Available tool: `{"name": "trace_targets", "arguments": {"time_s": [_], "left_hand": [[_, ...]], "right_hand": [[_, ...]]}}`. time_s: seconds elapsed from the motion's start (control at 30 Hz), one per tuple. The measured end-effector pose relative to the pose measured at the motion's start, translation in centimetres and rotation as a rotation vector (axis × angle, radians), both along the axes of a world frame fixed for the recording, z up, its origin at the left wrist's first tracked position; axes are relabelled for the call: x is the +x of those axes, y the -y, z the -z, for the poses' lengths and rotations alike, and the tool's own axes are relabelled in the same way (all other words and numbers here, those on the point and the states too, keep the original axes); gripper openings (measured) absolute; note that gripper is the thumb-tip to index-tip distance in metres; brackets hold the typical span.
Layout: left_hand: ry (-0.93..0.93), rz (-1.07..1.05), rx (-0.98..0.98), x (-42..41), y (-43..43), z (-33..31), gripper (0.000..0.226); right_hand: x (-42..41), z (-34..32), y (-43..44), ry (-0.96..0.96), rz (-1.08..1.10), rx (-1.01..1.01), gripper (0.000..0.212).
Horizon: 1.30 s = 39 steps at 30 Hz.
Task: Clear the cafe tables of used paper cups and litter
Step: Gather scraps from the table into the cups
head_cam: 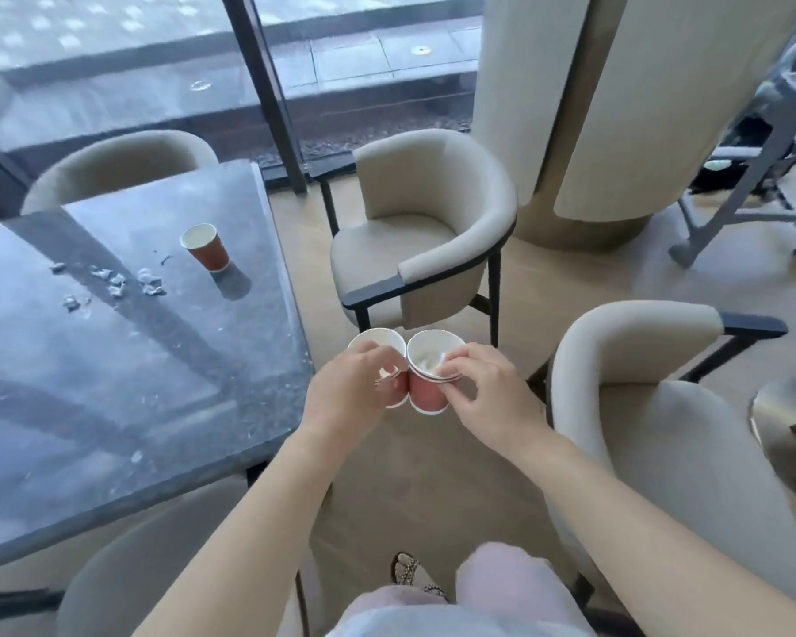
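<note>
Over the floor (410,475) our left hand (350,383) grips a red cup (375,340); our right hand (488,393) pinches the rim of a second cup (426,395). A third cup (208,252) and scraps (150,282) sit on the dark window-side table (111,406).

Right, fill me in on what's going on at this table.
A person is clearing a cafe table. Their left hand grips a red paper cup and their right hand pinches the rim of a second cup. The two cups touch side by side, held over the floor just off the table edge. A third cup stands upright on the table, untouched, with torn litter scraps scattered to its left. Neither has been collected yet.
</note>
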State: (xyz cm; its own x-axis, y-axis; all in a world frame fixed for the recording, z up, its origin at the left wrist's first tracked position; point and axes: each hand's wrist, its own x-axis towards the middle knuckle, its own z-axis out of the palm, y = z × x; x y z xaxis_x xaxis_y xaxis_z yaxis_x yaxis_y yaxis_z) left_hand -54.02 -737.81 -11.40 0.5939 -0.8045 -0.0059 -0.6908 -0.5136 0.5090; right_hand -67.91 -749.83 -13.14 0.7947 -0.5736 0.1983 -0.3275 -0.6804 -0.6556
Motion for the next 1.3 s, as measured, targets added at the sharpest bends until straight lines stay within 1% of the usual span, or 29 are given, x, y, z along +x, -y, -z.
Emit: {"name": "trace_targets", "arguments": {"time_s": [0.1,0.27,0.37,0.47,0.6,0.73,0.8,0.87,1.0,1.3], "left_hand": [[0.003,-0.093,-0.005,3.1,-0.5,0.1,0.017],[-0.023,-0.266,-0.097,8.0,-1.9,0.5,0.024],[-0.038,-0.385,-0.063,11.1,-2.6,1.2,0.021],[-0.038,-0.504,-0.033,13.8,-3.0,1.6,0.024],[-0.043,-0.559,-0.021,17.3,-2.5,2.0,0.026],[-0.065,-0.637,0.048,20.1,-2.0,2.7,0.019],[-0.066,-0.628,0.115,21.2,-2.4,3.0,0.02],[-0.045,-0.622,0.19,22.4,-3.2,3.2,0.023],[0.012,-0.681,0.248,25.6,-4.8,3.5,0.023],[0.057,-0.758,0.216,32.5,-7.3,6.3,0.023]], "right_hand": [[4.3,0.2,0.7,-0.015,-0.096,-0.007,0.012],[12.0,0.8,1.3,-0.031,-0.275,0.027,0.013],[17.3,1.7,1.8,-0.058,-0.406,0.066,0.013],[22.3,2.3,2.7,-0.084,-0.523,0.079,0.012],[28.2,3.1,3.6,-0.098,-0.686,0.074,0.01],[33.1,3.8,3.9,-0.098,-0.814,0.056,0.008],[35.1,4.1,3.7,-0.108,-0.873,0.051,0.009],[36.8,4.5,3.4,-0.115,-0.917,0.043,0.011],[40.1,5.2,1.9,-0.154,-0.948,0.034,0.012],[46.9,6.0,-1.9,-0.227,-0.912,-0.032,0.009]]}}
